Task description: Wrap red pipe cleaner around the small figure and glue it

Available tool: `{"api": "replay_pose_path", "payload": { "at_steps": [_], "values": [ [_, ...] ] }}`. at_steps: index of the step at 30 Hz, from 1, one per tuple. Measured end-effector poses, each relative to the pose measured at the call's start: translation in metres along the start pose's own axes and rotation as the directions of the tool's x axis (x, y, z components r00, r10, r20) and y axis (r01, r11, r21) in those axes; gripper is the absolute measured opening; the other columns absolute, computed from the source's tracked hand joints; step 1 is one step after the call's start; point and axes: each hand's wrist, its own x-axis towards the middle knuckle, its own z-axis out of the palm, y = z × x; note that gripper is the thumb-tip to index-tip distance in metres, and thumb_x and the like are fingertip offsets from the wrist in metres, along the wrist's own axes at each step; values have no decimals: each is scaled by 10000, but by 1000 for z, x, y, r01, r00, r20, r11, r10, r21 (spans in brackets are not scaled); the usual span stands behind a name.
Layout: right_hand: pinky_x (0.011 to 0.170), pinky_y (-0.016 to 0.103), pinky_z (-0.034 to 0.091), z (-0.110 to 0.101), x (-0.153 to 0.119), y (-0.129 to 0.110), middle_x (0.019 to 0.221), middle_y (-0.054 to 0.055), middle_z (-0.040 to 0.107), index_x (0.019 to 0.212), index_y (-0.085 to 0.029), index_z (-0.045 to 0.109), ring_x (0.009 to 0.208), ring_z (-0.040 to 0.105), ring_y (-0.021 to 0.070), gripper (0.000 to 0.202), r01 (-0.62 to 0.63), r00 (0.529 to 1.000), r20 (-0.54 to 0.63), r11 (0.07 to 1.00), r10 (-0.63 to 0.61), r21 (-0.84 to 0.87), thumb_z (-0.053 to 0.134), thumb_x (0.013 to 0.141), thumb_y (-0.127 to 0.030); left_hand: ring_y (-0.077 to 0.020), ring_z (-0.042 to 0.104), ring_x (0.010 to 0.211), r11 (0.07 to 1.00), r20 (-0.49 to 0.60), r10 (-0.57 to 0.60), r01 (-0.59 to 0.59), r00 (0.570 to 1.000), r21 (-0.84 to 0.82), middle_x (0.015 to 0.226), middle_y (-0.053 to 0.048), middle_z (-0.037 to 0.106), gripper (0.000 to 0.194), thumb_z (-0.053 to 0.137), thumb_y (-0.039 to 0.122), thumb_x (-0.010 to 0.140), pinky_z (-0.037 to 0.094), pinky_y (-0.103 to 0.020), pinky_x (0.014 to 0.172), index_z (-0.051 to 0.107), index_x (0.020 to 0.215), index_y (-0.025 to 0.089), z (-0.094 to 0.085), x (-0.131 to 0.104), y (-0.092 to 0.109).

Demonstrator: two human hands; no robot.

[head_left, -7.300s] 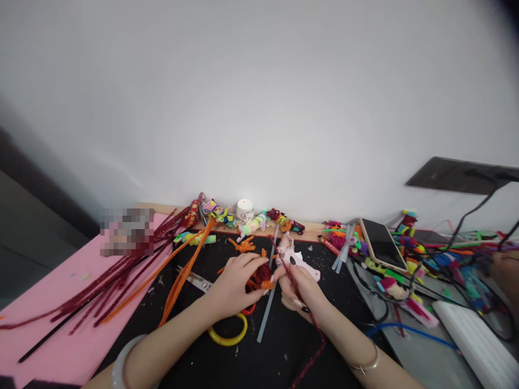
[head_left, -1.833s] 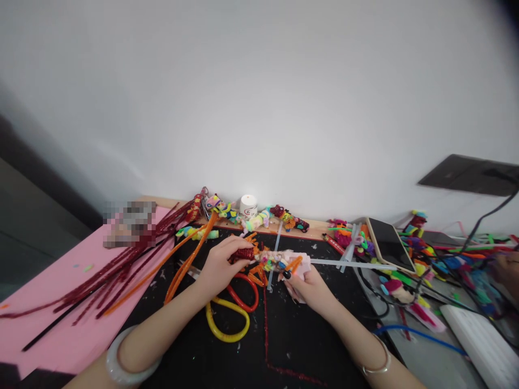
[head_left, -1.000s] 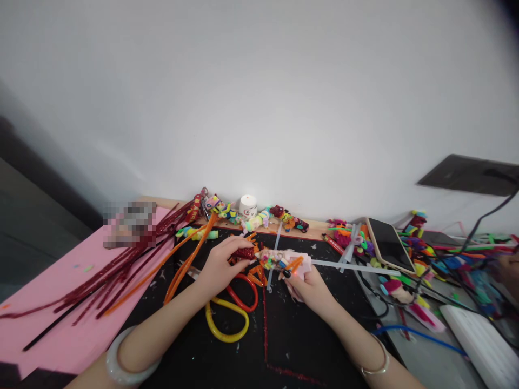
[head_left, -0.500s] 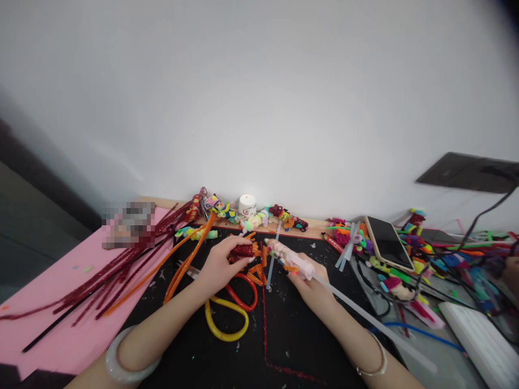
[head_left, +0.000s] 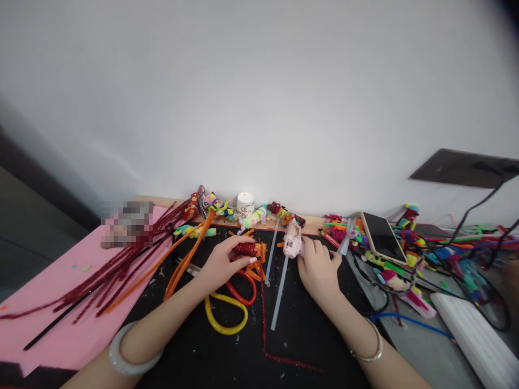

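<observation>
My left hand [head_left: 225, 263] pinches a dark red glittery roll with an orange end [head_left: 248, 250] between thumb and fingers. A long red glitter strip [head_left: 264, 319] runs down from it across the black mat [head_left: 251, 364]. My right hand [head_left: 320, 267] is wrapped round the handle of a pale pink glue gun [head_left: 292, 240], its nozzle pointing away. A translucent glue stick [head_left: 279, 294] sticks out of the gun's rear toward me. Orange strips [head_left: 255, 272] lie beside the roll. Scissors with red and yellow handles [head_left: 227, 329] rest below my left hand.
At the left, red pipe cleaners [head_left: 117, 265] lie on a pink sheet [head_left: 52, 302]. A white cup [head_left: 245, 203] and small colourful figures [head_left: 253, 218] line the back edge. On the right are a phone [head_left: 383, 236], a white power strip [head_left: 474, 337], cables and coloured pieces.
The glue gun has swung away from the roll and now points toward the wall, with its glue stick more upright in view. My right hand has turned round its handle. My left hand still holds the roll.
</observation>
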Motion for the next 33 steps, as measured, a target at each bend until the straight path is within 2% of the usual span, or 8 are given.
{"api": "replay_pose_path", "payload": {
  "at_steps": [5, 7, 9, 12, 16, 21, 28, 33],
  "values": [
    [851, 492, 305, 1, 0, -1, 1076, 160, 587, 1186, -115, 525, 969, 492, 328, 454, -30, 1000, 5, 999, 30, 13, 510, 736, -178, -216, 643, 939, 999, 20, -37, 38, 999, -32, 1063, -86, 667, 322, 672, 269, 751, 528, -346, 820, 619, 1056, 182, 4, -2, 3],
    [894, 506, 298, -4, 0, -3, 1177, 163, 546, 1210, -129, 507, 1051, 459, 341, 469, -5, 999, -50, 995, 10, 97, 512, 748, -207, -210, 643, 921, 999, 25, -32, 33, 999, -20, 1038, -80, 674, 294, 671, 270, 753, 526, -339, 814, 629, 1031, 182, 7, -3, 5],
    [929, 485, 300, -10, -2, -6, 1213, 143, 525, 1219, -152, 492, 1106, 442, 322, 441, 87, 994, -84, 964, -67, 253, 495, 784, -225, -206, 642, 913, 999, 41, -24, 25, 999, -25, 1019, -78, 678, 275, 674, 264, 750, 523, -333, 816, 638, 1008, 178, 10, -5, 7],
    [906, 415, 350, -16, -9, -13, 1120, 106, 560, 1196, -183, 483, 1055, 492, 265, 371, 249, 964, -64, 793, -257, 557, 453, 827, -208, -205, 640, 921, 998, 79, -14, 18, 997, -52, 1017, -77, 676, 251, 676, 243, 746, 520, -328, 822, 643, 985, 173, 15, -8, 12],
    [811, 363, 398, -15, -20, -22, 958, 59, 580, 1191, -206, 476, 895, 531, 223, 332, 194, 950, 14, 623, -313, 758, 458, 860, -232, -205, 635, 933, 999, 89, -5, 10, 996, -50, 1020, -72, 671, 243, 676, 211, 743, 514, -329, 836, 644, 982, 183, 20, -12, 16],
    [706, 309, 410, -9, -26, -30, 894, 28, 595, 1196, -221, 469, 762, 521, 182, 320, 132, 946, 63, 557, -318, 820, 466, 876, -238, -205, 633, 940, 999, 79, 20, -17, 997, -41, 1033, -72, 669, 240, 660, 175, 745, 507, -328, 846, 646, 984, 197, 21, -15, 19],
    [679, 289, 401, -9, -26, -33, 851, 11, 603, 1080, -224, 529, 738, 523, 174, 222, 106, 945, 100, 582, -311, 806, 510, 859, -229, -200, 618, 953, 999, 89, 46, -43, 995, -33, 1004, -58, 663, 249, 652, 129, 736, 489, -329, 868, 646, 973, 203, 21, -15, 20],
    [658, 274, 379, -11, -25, -35, 810, -4, 587, 974, -217, 544, 725, 515, 167, 156, 90, 939, 127, 587, -318, 805, 522, 827, -168, -207, 625, 944, 993, 70, -43, 51, 997, -107, 997, -66, 668, 233, 676, 175, 730, 497, -339, 858, 647, 961, 184, 23, -15, 19]
  ]
}}
